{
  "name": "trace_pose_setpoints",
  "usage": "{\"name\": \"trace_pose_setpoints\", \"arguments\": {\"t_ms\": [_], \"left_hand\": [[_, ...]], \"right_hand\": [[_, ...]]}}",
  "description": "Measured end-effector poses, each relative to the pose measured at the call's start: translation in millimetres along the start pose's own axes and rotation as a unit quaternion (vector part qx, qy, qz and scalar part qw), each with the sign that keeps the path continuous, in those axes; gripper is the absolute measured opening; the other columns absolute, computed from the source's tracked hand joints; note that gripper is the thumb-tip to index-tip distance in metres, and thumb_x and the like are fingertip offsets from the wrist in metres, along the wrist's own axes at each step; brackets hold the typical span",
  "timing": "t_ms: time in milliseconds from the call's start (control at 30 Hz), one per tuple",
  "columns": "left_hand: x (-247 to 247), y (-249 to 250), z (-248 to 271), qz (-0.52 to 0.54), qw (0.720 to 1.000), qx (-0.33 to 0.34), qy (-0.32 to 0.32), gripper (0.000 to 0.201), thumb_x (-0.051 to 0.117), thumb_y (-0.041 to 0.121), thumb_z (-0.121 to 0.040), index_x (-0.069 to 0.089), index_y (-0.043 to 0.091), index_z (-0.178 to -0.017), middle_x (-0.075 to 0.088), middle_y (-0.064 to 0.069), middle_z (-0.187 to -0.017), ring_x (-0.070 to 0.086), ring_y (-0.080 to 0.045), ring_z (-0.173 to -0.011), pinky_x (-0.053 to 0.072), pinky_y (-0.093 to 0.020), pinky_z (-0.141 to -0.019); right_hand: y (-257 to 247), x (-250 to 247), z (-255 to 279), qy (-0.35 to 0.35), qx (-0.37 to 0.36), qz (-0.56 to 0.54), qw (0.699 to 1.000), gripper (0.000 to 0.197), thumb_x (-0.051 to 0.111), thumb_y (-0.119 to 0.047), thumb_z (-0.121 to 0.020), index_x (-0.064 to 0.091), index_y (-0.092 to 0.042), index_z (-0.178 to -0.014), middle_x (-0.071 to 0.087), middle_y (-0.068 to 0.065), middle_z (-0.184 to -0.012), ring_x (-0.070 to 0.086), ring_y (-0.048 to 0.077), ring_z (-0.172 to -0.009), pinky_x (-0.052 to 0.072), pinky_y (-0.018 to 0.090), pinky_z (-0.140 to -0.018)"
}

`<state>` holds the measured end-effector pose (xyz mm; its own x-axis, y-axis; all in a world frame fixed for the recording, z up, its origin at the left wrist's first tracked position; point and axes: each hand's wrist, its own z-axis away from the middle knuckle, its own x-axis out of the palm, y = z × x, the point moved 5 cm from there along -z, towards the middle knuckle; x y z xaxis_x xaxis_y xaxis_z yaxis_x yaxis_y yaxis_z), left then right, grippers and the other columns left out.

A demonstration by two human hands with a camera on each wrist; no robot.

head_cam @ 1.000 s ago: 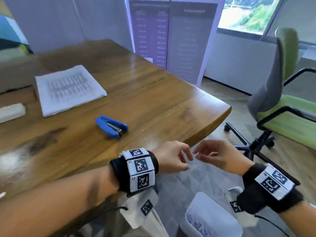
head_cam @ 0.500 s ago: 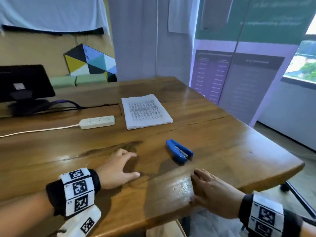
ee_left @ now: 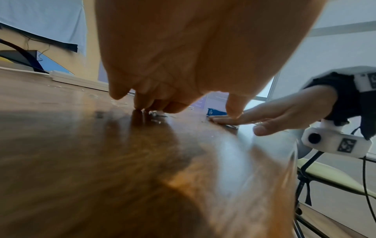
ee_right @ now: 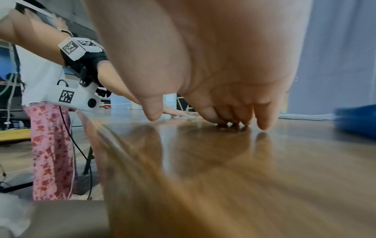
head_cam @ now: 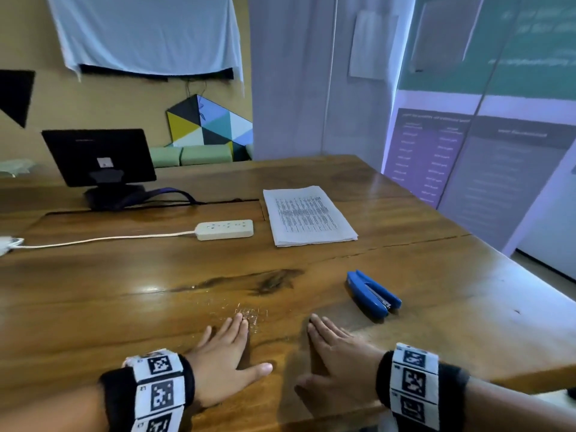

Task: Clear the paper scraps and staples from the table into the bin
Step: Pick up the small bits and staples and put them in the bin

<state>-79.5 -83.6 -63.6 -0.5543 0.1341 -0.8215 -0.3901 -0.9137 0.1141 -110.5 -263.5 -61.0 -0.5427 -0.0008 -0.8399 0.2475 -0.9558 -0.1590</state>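
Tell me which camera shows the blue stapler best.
The head view: the whole blue stapler lies in plain sight on the table, beyond the right hand. The left wrist view shows only a small blue sliver behind the fingers; the right wrist view, a blurred blue edge.

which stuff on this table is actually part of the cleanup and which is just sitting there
Part of the job:
- staples and scraps, scattered on the table at the left hand's fingertips
- left hand, flat on the wood
- right hand, flat near the edge
The bin is not in view.

Just lying about:
- blue stapler
- stack of printed paper
- power strip
- monitor
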Motion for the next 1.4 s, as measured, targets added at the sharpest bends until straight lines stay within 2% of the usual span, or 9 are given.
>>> {"name": "trace_pose_setpoints", "arguments": {"t_ms": [167,400,467,567,700,900,1000,1167,1400], "left_hand": [[-6.5,12.8,-10.1,0.017,0.999,0.031,0.011,0.089,0.019,0.071,-0.086,-0.015,0.018,-0.147,-0.023,0.001,-0.156,-0.017,-0.014,-0.145,-0.007,-0.041,-0.119],[-38.5,-41.1,-6.0,0.045,0.996,-0.026,0.071,0.095,0.015,0.076,-0.079,-0.012,0.017,-0.149,-0.026,-0.002,-0.154,-0.019,-0.017,-0.145,-0.008,-0.043,-0.118],[-48.2,-65.4,-14.6,0.048,0.993,-0.062,0.094,0.086,0.020,0.067,-0.088,-0.010,0.015,-0.149,-0.022,-0.004,-0.156,-0.016,-0.019,-0.146,-0.005,-0.044,-0.119],[-60.0,-105.9,-32.6,0.046,0.986,-0.106,0.118,0.083,0.022,0.062,-0.092,-0.011,0.012,-0.149,-0.016,-0.006,-0.157,-0.009,-0.020,-0.147,0.001,-0.044,-0.120],[-64.2,-138.8,-49.5,0.022,0.983,-0.130,0.127,0.078,0.023,0.056,-0.095,-0.009,0.009,-0.149,-0.012,-0.008,-0.158,-0.003,-0.021,-0.148,0.009,-0.043,-0.120],[-63.3,-129.7,-64.8,-0.002,0.993,-0.076,0.088,0.087,0.013,0.072,-0.085,-0.010,0.017,-0.149,-0.015,-0.002,-0.158,-0.006,-0.024,-0.147,0.007,-0.047,-0.119],[-65.2,-110.4,-74.1,-0.021,0.997,-0.018,0.071,0.127,-0.013,0.092,-0.044,-0.010,0.020,-0.149,-0.014,0.002,-0.158,-0.006,-0.024,-0.147,0.006,-0.048,-0.117],[-62.2,-85.6,-78.0,-0.026,0.996,0.016,0.083,0.083,0.021,0.064,-0.090,-0.010,0.015,-0.149,-0.014,-0.001,-0.158,-0.008,-0.021,-0.147,0.004,-0.044,-0.119],[-35.3,-49.2,-32.4,-0.039,0.994,0.102,0.033,0.089,0.028,0.063,-0.090,-0.014,0.010,-0.147,-0.021,-0.005,-0.156,-0.013,-0.017,-0.146,0.001,-0.034,-0.119]], "right_hand": [[-36.9,-10.3,-40.6,-0.025,-0.035,0.065,0.997,0.085,0.029,-0.056,-0.093,-0.001,0.002,-0.147,-0.005,0.021,-0.157,-0.004,0.032,-0.146,0.008,0.045,-0.120],[-45.0,-69.4,-35.6,0.031,-0.012,0.071,0.997,0.044,0.037,-0.035,-0.098,0.056,0.000,-0.116,0.052,0.006,-0.090,0.047,0.017,-0.079,0.042,0.032,-0.084],[-41.1,-76.1,-39.5,0.048,-0.005,0.062,0.997,0.040,0.038,-0.029,-0.098,0.053,-0.002,-0.124,0.058,0.010,-0.110,0.055,0.019,-0.099,0.043,0.033,-0.095],[-38.6,-72.5,-55.6,0.035,0.002,0.055,0.998,0.058,0.037,-0.035,-0.098,0.024,-0.004,-0.145,0.023,0.014,-0.154,0.022,0.027,-0.142,0.022,0.037,-0.116],[-38.1,-70.4,-83.9,0.025,0.027,0.020,0.999,0.076,0.035,-0.050,-0.095,0.002,-0.010,-0.150,-0.005,0.007,-0.160,0.001,0.022,-0.147,0.010,0.039,-0.120],[-49.9,-89.9,-116.8,0.028,0.011,0.037,0.999,0.071,0.036,-0.048,-0.096,0.013,-0.006,-0.148,0.006,0.010,-0.159,0.017,0.028,-0.144,0.021,0.040,-0.118],[-56.7,-100.0,-133.0,0.050,0.014,0.044,0.998,0.067,0.038,-0.039,-0.097,0.013,-0.004,-0.148,0.008,0.011,-0.159,0.020,0.028,-0.144,0.022,0.040,-0.117],[-69.0,-100.5,-131.2,0.043,-0.013,0.059,0.997,0.061,0.038,-0.022,-0.097,0.010,-0.006,-0.149,0.003,0.010,-0.159,0.016,0.026,-0.145,0.018,0.035,-0.118],[-59.5,-72.4,-82.4,-0.012,-0.073,0.072,0.995,0.053,0.032,-0.016,-0.096,0.022,-0.016,-0.148,0.016,0.001,-0.158,0.035,0.026,-0.137,0.030,0.036,-0.113]]}}
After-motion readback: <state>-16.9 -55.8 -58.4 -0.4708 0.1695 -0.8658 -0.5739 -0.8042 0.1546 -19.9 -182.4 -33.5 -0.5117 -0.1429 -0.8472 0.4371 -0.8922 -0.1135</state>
